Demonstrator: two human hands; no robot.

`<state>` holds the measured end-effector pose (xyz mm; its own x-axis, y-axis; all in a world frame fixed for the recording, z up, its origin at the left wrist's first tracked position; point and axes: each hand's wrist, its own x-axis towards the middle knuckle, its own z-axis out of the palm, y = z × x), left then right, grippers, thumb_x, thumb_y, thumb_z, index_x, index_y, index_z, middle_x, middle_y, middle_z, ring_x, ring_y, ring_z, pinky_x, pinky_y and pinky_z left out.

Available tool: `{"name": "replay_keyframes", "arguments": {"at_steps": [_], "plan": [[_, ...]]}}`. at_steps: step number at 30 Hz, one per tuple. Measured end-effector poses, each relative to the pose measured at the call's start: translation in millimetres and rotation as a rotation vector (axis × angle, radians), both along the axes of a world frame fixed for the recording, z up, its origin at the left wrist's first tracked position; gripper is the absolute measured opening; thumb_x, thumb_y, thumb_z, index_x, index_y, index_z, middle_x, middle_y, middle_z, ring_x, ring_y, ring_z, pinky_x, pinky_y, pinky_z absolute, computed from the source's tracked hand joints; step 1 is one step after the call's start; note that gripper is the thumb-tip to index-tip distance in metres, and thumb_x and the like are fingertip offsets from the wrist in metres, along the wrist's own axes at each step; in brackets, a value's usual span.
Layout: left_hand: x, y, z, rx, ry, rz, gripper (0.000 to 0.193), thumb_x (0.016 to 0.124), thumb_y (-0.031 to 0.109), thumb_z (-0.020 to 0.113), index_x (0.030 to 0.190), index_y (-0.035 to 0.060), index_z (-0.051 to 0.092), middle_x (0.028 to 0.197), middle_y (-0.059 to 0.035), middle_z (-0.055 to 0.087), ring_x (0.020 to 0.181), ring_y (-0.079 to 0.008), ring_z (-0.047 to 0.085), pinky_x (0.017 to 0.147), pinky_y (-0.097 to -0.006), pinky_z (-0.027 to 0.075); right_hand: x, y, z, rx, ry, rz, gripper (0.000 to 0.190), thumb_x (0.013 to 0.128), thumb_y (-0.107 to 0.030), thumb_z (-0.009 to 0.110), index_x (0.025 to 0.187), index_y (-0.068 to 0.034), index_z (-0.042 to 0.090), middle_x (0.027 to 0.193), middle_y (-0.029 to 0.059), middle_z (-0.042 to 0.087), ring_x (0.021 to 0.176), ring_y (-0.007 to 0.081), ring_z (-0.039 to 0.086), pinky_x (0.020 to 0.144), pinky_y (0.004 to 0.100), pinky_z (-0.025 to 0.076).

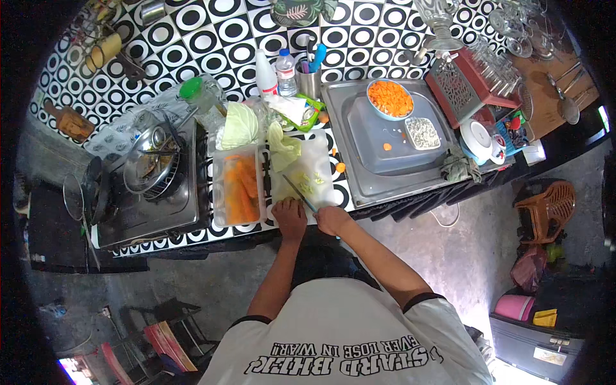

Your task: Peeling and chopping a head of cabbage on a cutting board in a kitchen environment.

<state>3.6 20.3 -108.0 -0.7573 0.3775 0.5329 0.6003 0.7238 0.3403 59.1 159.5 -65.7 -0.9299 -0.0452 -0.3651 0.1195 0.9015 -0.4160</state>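
My right hand (333, 220) grips the handle of a kitchen knife (297, 188), its blade slanting up and left over a white cutting board (318, 147). At the board's near edge rests my left hand (290, 217), fingers curled beside the blade; whether anything is under them is hidden. Small pale-green chopped pieces (306, 185) lie on the board, just beyond the knife. A loose cabbage leaf (285, 147) sits at the board's far left. Left of the board is a plastic container (219, 192) with carrots (240, 187); a cut cabbage (239, 124) stands behind it.
A steel sink (351, 183) at right carries a bowl of diced carrot (391, 98) and a small white tub (422, 134). The gas stove (163, 216) with a lidded pan (151, 159) is at left. A water bottle (286, 74) and utensil cup (309, 84) stand behind.
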Motion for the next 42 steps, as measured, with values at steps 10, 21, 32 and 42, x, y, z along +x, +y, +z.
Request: {"name": "replay_keyframes", "arguments": {"at_steps": [10,21,32,42], "plan": [[0.4,-4.8,3.3,0.034,-0.047,-0.036,0.02,0.073,0.014,0.065,0.089,0.0028,0.059,0.092,-0.0141,0.056,0.095,-0.0343,0.051,0.083,-0.0484,0.038,1.1,2.7,17.3,-0.042,0.008,-0.001,0.042,0.096,-0.031,0.045,0.086,0.003,0.067,0.084,0.0262,0.066,0.085,0.0414,0.065,0.08,0.0482,0.051],[1.1,-5.4,5.5,0.04,-0.066,-0.06,0.013,0.075,0.011,0.064,0.086,0.0052,0.059,0.092,-0.0122,0.054,0.096,-0.0325,0.05,0.085,-0.0467,0.036,11.4,-0.4,11.9,-0.005,0.099,-0.044,0.037,0.097,-0.031,0.044,0.089,-0.002,0.066,0.087,0.0206,0.067,0.085,0.0383,0.066,0.076,0.0478,0.052],[2.1,-8.7,8.3,0.059,-0.031,-0.078,0.016,0.081,0.013,0.061,0.094,0.0041,0.06,0.097,-0.0132,0.056,0.099,-0.0325,0.051,0.087,-0.0459,0.035,22.7,-2.4,-18.0,-0.02,0.345,-0.052,0.033,0.096,-0.031,0.045,0.082,-0.003,0.055,0.069,0.0181,0.063,0.067,0.038,0.064,0.062,0.0488,0.051],[0.3,-15.4,2.9,0.06,-0.117,-0.086,0.016,0.082,0.008,0.062,0.096,0.0006,0.059,0.099,-0.0164,0.059,0.1,-0.0358,0.053,0.089,-0.0481,0.038,21.4,-5.4,-20.3,0.024,0.426,0.03,0.032,0.096,-0.028,0.045,0.082,-0.002,0.057,0.063,0.0158,0.063,0.06,0.0351,0.064,0.055,0.0464,0.051]]}}
